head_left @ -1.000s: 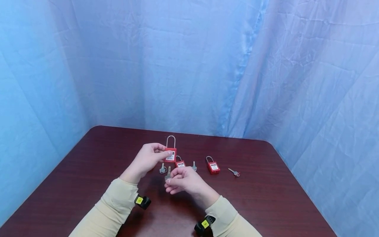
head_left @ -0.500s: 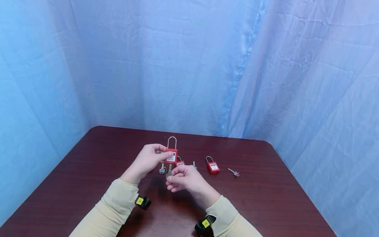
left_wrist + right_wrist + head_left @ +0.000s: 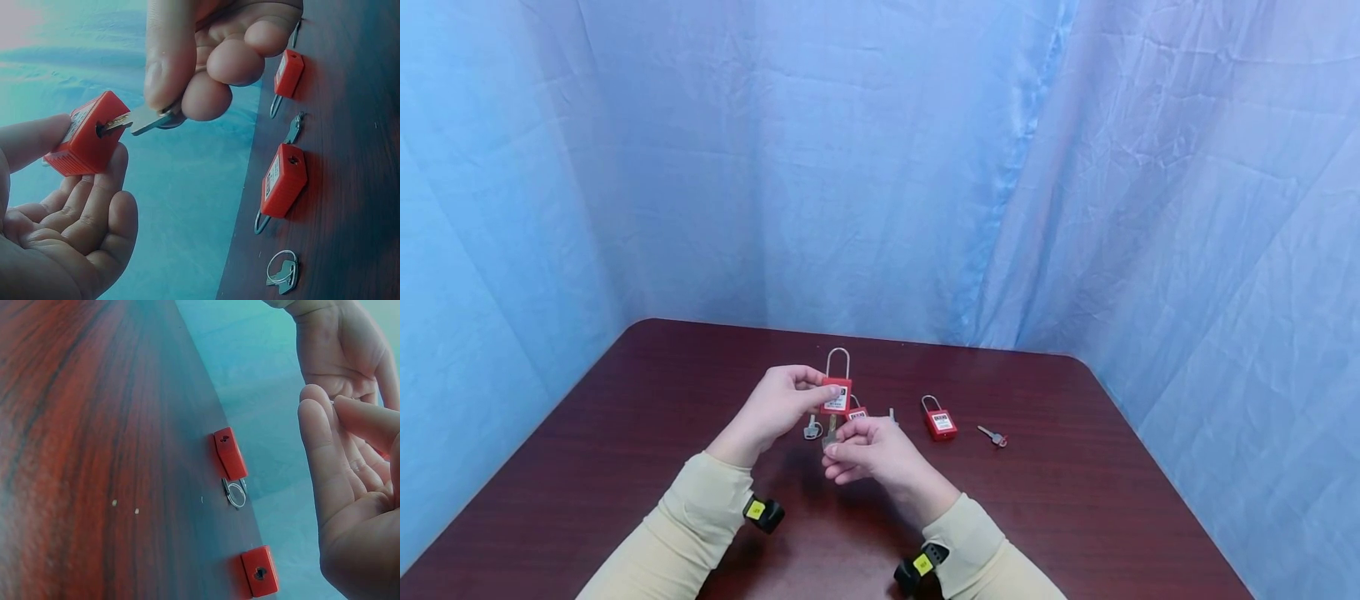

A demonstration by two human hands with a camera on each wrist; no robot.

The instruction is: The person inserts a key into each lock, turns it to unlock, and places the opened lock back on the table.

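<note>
Head view has a dark wood-grain counter [image 3: 625, 433] with wrinkly blue cloth [image 3: 925, 167] hung behind and around it. Both arms wear cream sleeves [image 3: 688, 517]. Left hand [image 3: 771, 408] pinches a red padlock [image 3: 835, 394] by its body, held up off the counter with the long steel shackle pointing up. Right hand [image 3: 868, 454] grips a silver key [image 3: 830, 432] between thumb and curled fingers; from the left wrist view the key [image 3: 140, 119] tip sits right in the keyhole on the padlock's [image 3: 87, 134] underside. Two more red padlocks lie flat on the counter: one [image 3: 940, 421] off to the right, another [image 3: 856, 412] mostly hidden behind the hands. Each has a white label, but the print's too small to read. Spare keys: one [image 3: 811, 430] on a ring beside the left hand, one [image 3: 992, 435] with a red tag farthest right.
</note>
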